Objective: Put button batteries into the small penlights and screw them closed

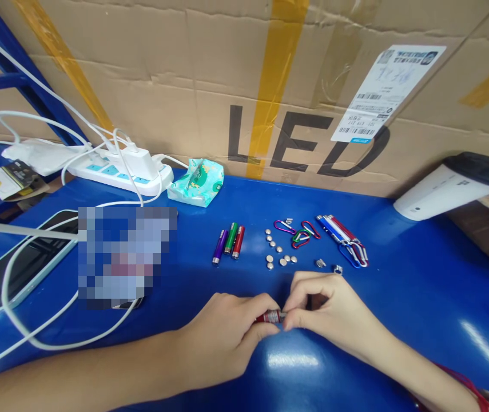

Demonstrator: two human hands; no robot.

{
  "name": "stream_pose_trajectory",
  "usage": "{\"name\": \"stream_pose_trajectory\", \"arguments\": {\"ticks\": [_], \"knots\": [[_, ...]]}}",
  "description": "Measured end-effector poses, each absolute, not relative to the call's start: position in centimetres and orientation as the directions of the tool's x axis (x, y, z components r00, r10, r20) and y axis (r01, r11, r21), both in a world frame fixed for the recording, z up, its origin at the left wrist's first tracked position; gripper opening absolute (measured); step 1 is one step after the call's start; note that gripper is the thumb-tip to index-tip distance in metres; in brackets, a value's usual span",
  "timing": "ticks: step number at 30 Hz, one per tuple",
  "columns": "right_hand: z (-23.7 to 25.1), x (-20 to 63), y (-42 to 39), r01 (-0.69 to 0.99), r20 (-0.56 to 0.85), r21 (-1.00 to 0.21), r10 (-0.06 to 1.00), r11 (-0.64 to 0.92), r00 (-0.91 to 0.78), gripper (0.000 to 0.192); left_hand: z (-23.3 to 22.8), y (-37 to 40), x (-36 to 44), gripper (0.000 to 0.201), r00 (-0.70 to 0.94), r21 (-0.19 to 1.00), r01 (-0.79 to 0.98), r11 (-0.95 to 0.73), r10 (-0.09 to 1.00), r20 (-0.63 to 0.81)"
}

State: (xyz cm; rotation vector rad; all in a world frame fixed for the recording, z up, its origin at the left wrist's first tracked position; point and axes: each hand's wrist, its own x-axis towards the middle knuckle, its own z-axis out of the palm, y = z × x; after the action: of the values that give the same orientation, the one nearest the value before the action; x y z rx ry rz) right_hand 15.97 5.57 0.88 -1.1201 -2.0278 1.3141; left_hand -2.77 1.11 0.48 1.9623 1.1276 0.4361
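Note:
My left hand [238, 332] is closed around a small red metal flashlight tube [269, 316], its silver threaded end pointing right. At that end, the thumb and forefinger of my right hand [319, 300] pinch together. A small silvery bit shows between them, mostly hidden. Just beyond my hands lie a purple tube [220, 247], a green tube [231, 238] and a red tube [238, 242]. Several button cells [273, 244] are scattered beside them. Two silver end caps [320, 263] rest above my right hand. Loose coloured carabiners [301, 236] lie farther back.
Assembled flashlights with carabiners [341, 234] lie to the right on the blue table [424, 286]. Behind stands a large cardboard box [175, 74]. A lidded cup [445, 189], tissue pack [197, 183], power strip [119, 174], phone [25, 257] and white cables surround the work area.

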Motion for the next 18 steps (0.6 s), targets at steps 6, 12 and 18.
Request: {"name": "stream_pose_trajectory", "arguments": {"ticks": [6, 12, 18], "knots": [[0.82, 16.04, 5.15, 0.399, -0.157, -0.915, 0.852, 0.065, -0.500, 0.022, 0.46, 1.13, -2.81, 0.018, 0.584, 0.736, 0.572, -0.362, 0.810, -0.056], [1.06, 15.95, 5.23, 0.420, -0.190, -0.907, 0.845, 0.044, -0.499, 0.024, 0.65, 1.15, -2.75, 0.018, 0.587, 0.736, 0.569, -0.367, 0.808, -0.051], [0.95, 15.93, 5.29, 0.387, -0.203, -0.922, 0.829, 0.017, -0.521, 0.026, 0.72, 1.10, -2.81, 0.018, 0.593, 0.733, 0.570, -0.371, 0.803, -0.054]]}}
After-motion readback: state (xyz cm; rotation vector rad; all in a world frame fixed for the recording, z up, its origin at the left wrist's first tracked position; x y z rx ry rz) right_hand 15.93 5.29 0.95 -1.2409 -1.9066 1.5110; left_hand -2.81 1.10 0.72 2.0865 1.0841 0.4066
